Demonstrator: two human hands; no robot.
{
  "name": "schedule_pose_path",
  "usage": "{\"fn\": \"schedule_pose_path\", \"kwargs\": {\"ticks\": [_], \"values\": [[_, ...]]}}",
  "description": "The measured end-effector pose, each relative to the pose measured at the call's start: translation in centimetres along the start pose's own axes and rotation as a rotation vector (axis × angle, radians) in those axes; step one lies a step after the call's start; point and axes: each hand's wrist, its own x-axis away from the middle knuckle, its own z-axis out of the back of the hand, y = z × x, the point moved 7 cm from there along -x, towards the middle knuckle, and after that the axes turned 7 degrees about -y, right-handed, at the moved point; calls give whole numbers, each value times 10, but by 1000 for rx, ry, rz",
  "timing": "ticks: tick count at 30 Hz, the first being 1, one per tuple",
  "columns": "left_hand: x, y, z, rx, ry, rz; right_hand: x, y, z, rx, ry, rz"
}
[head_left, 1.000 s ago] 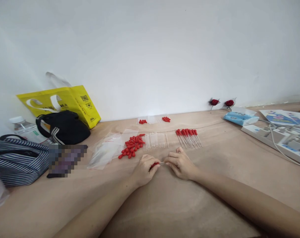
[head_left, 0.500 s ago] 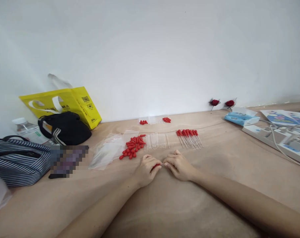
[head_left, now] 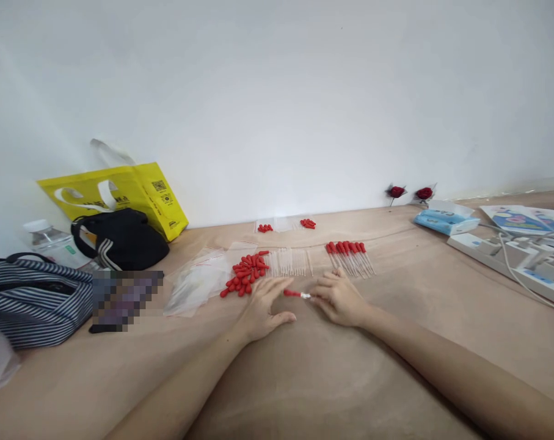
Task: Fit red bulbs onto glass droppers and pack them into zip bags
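Between the fingers of my right hand (head_left: 341,300) is a dropper (head_left: 299,294), a thin clear tube with a red rubber bulb pointing left. My left hand (head_left: 265,308) is open just left of the bulb, its thumb and fingers apart and nothing in it. Past that hand lies a pile of loose red rubber bulbs (head_left: 247,272). Beside the pile is a row of thin clear glass tubes (head_left: 291,261). Farther right lie several droppers (head_left: 350,256) side by side, red bulbs at the far end.
Clear plastic bags (head_left: 196,281) lie left of the bulbs. Small bags with red bulbs (head_left: 308,224) lie by the wall. At left are a yellow bag (head_left: 167,208), a black pouch (head_left: 130,238) and a striped bag (head_left: 38,299). A tissue pack (head_left: 446,220) and power strip (head_left: 496,256) are at right.
My left hand has let go of the red bulb and opened, shifting slightly left. My right hand has moved a little to the right and keeps the dropper, whose bulb now shows.
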Motion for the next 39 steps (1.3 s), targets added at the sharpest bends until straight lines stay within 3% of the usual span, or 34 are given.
{"fn": "schedule_pose_path", "kwargs": {"ticks": [6, 8, 12, 18, 22, 28, 32, 35, 39], "values": [[3, -23, 1, -22, 53, 179, 12, 98, 22, -24, 279, -705], [2, -24, -1, -30, 42, 169, 15, 117, 21, -10, 278, -829], [1, -20, -2, -42, 31, 139, 12, 132, 13, 43, 203, -919], [0, -19, -2, -18, 6, 135, 6, 137, 7, 73, 137, -927], [0, -19, -5, -67, -4, 148, 2, 127, 11, 99, 160, -861], [5, -28, 21, -469, 86, 395, -24, 88, 4, 130, 94, -735], [11, -33, 38, -685, 30, 524, -43, 79, -10, 115, -49, -828], [14, -35, 40, -729, -27, 548, -53, 79, -19, 108, -133, -897], [14, -34, 39, -788, -54, 558, -57, 82, -24, 112, -149, -927]]}}
